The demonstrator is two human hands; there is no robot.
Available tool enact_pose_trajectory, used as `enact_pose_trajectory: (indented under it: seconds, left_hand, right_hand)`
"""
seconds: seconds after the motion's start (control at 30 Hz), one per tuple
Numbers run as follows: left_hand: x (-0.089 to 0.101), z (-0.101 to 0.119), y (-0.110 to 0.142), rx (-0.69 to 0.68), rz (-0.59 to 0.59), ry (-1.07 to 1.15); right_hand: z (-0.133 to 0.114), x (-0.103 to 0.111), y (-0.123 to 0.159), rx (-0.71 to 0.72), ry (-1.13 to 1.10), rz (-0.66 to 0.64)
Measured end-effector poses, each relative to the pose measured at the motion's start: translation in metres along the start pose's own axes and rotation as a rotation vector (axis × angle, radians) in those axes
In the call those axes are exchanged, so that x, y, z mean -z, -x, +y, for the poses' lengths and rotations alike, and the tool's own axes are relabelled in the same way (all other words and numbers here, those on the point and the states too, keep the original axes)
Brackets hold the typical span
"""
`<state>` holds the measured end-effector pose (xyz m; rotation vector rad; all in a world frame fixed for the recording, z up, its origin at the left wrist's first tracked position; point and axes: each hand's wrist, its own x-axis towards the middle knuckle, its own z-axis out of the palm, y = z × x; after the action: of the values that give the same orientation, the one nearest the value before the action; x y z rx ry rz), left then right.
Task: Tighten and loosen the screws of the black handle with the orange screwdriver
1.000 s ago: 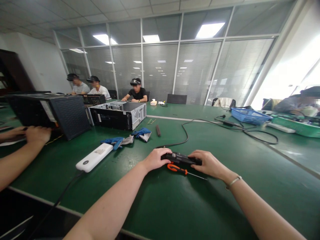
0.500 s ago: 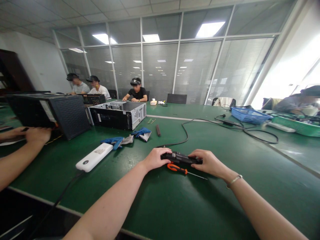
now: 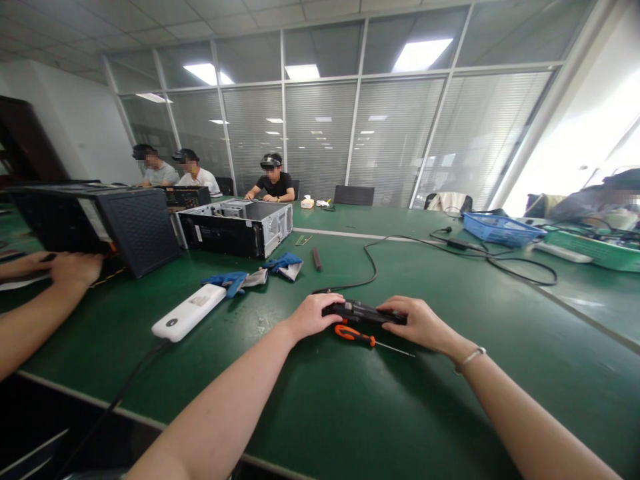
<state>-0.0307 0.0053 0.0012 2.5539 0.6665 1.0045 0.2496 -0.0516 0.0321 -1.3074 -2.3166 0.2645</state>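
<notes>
A long black plastic-looking object (image 3: pixel 360 311) lies across the green table in front of me; its exact kind I cannot make out. My left hand (image 3: pixel 314 316) is closed around its left end, thumb on the near side. My right hand (image 3: pixel 417 321) grips the opposite end, fingers on top and thumb in front. Just on the near side of it rests a screwdriver (image 3: pixel 356 335) with an orange and black handle, its thin shaft pointing right. A black cable (image 3: pixel 373 267) runs up to the area behind my left hand; whether it joins the object is hidden.
Blue-and-grey gloves (image 3: pixel 235 283) and a white power bank (image 3: pixel 190 312) lie to the left. Beyond them stand an open computer case (image 3: pixel 225 233) and a black case (image 3: pixel 143 230), where a co-worker's hands (image 3: pixel 75 269) rest. Blue (image 3: pixel 500 230) and green baskets (image 3: pixel 595 248) sit at right.
Hardly anything differs. My right hand and the object's right end have shifted very slightly to the right; both hands keep their grip and the screwdriver stays beside them.
</notes>
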Motion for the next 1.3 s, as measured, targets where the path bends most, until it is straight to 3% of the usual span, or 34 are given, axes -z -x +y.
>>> enact_pose_trajectory:
  seconds: [0.4, 0.8, 1.3]
  left_hand:
    - [-0.003, 0.002, -0.002, 0.057, -0.045, -0.078]
    - [-0.003, -0.003, -0.002, 0.031, 0.0, 0.02]
    - [-0.003, -0.003, -0.004, 0.002, -0.003, -0.004]
  right_hand:
    - [0.008, -0.005, 0.0, 0.018, -0.044, 0.025]
    - [0.016, -0.017, 0.002, 0.029, -0.096, 0.168]
    - [0.02, -0.011, -0.002, -0.022, -0.199, 0.124]
